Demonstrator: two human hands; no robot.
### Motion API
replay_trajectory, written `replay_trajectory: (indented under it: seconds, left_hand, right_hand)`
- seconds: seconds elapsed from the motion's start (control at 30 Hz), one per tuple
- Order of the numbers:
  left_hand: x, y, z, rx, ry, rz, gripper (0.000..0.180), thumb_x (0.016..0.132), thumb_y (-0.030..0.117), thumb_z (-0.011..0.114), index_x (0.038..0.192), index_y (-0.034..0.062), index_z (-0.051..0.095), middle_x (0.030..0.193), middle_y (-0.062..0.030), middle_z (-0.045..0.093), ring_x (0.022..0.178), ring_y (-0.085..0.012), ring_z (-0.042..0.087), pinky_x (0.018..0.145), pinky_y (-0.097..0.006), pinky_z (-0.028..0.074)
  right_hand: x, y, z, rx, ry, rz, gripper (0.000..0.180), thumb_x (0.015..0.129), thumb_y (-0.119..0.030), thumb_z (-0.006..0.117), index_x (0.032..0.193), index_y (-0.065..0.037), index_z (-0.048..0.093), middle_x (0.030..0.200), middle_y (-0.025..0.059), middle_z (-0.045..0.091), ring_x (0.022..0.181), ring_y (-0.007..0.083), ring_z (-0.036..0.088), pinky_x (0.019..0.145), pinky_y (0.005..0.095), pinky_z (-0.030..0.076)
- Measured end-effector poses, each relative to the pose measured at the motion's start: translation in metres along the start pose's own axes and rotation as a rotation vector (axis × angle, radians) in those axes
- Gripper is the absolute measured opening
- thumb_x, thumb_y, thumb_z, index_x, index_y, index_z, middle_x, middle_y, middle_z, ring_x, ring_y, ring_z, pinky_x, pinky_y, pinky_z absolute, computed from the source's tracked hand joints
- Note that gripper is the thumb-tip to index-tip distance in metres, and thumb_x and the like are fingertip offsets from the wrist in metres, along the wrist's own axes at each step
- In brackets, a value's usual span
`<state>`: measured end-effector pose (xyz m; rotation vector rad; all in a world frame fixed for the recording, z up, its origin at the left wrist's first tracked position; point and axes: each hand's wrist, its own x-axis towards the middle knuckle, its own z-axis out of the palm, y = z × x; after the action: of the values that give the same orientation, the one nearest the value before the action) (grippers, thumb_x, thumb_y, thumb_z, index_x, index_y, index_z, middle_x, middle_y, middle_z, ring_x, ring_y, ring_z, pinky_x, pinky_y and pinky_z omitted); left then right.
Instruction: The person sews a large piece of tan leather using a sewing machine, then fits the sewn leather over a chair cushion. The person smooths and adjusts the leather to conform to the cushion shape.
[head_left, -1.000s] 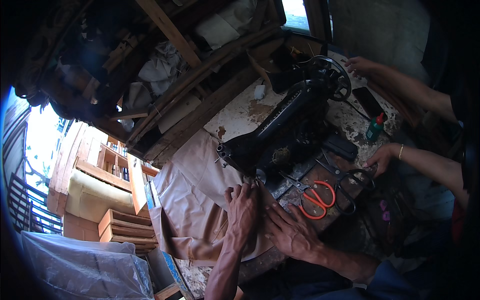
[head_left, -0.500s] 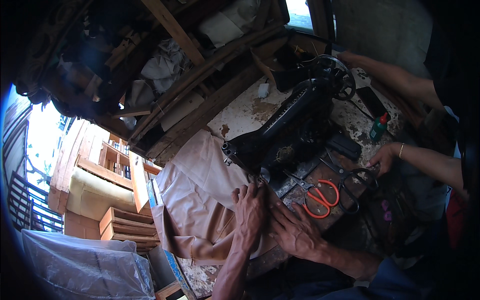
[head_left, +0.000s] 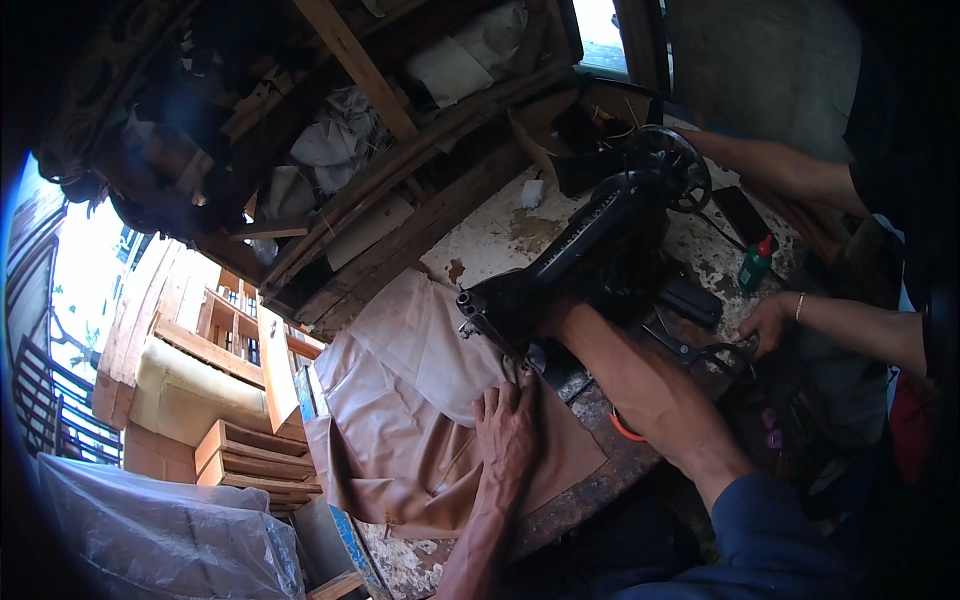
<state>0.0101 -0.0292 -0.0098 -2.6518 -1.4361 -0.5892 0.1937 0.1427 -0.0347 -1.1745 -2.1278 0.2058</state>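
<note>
A black sewing machine (head_left: 570, 250) stands on the worn table, with pale pinkish-brown fabric (head_left: 410, 400) spread under its needle end and draped leftward in folds. My left hand (head_left: 505, 430) lies on that fabric just in front of the presser foot, fingers extended and resting flat. My right hand (head_left: 562, 316) reaches in under the machine's arm, behind the needle; its fingers are hidden there. Below my right forearm an orange handle (head_left: 627, 430) of a pair of scissors peeks out, the rest covered. Black-handled scissors (head_left: 715, 355) lie farther right.
Another person's hand (head_left: 768, 325) is by the black scissors, and their other arm (head_left: 770, 165) reaches toward the handwheel (head_left: 690, 175). A green bottle (head_left: 756, 265) with a red cap stands at the right. Wooden shelving (head_left: 370, 225) borders the table's far side. Clear plastic sheeting (head_left: 160, 530) covers something lower left.
My right hand has left the fabric and moved up and away, under the machine's arm; its forearm now covers most of the orange scissors. My left hand stays on the fabric, fingers straighter.
</note>
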Motion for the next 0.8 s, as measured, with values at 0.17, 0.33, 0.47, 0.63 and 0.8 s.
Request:
replay_trajectory:
  seconds: [0.17,0.33,0.47,0.63,0.8]
  left_hand:
    - [-0.001,0.001,0.0,-0.035,-0.034,-0.047,0.053,0.093,0.009,0.055,0.145,0.007,0.065,0.118,-0.0153,0.063,0.11,-0.0344,0.06,0.101,-0.049,0.044]
    - [0.0,0.004,-0.001,-0.049,-0.014,-0.041,0.053,0.094,0.01,0.055,0.146,0.0069,0.064,0.11,-0.0137,0.061,0.105,-0.033,0.059,0.101,-0.049,0.043]
    - [0.002,0.005,-0.004,-0.017,-0.045,-0.037,0.054,0.094,0.01,0.054,0.148,0.0078,0.063,0.111,-0.0131,0.061,0.106,-0.0326,0.058,0.103,-0.049,0.043]
    - [0.003,0.006,-0.004,0.001,-0.056,-0.031,0.057,0.094,0.009,0.054,0.15,0.0097,0.061,0.113,-0.0133,0.061,0.109,-0.0324,0.058,0.104,-0.049,0.042]
    - [0.006,0.005,-0.007,-0.017,-0.069,-0.007,0.056,0.094,0.009,0.054,0.15,0.0099,0.062,0.115,-0.0156,0.062,0.112,-0.0343,0.059,0.105,-0.05,0.042]
  right_hand:
    - [-0.016,-0.014,0.0,0.746,0.033,0.634,0.04,0.1,-0.023,0.073,0.137,-0.007,0.066,0.124,0.0072,0.072,0.108,0.0141,0.065,0.099,0.033,0.056]
    - [-0.022,-0.019,-0.008,0.431,0.087,0.299,0.04,0.102,-0.024,0.073,0.137,-0.005,0.065,0.125,0.0062,0.071,0.11,0.0139,0.064,0.102,0.0328,0.055]
    - [-0.013,-0.018,0.006,1.102,0.08,0.257,0.039,0.103,-0.019,0.072,0.137,-0.003,0.064,0.125,0.0055,0.071,0.11,0.0129,0.064,0.102,0.0327,0.055]
    - [-0.021,-0.017,0.013,1.29,0.108,0.355,0.037,0.102,-0.016,0.071,0.137,-0.003,0.065,0.126,0.0062,0.07,0.111,0.0134,0.064,0.102,0.0339,0.056]
    - [-0.017,-0.026,-0.009,0.316,-0.053,0.473,0.037,0.102,-0.022,0.067,0.132,-0.001,0.069,0.129,0.0163,0.074,0.112,0.0246,0.072,0.098,0.0403,0.059]
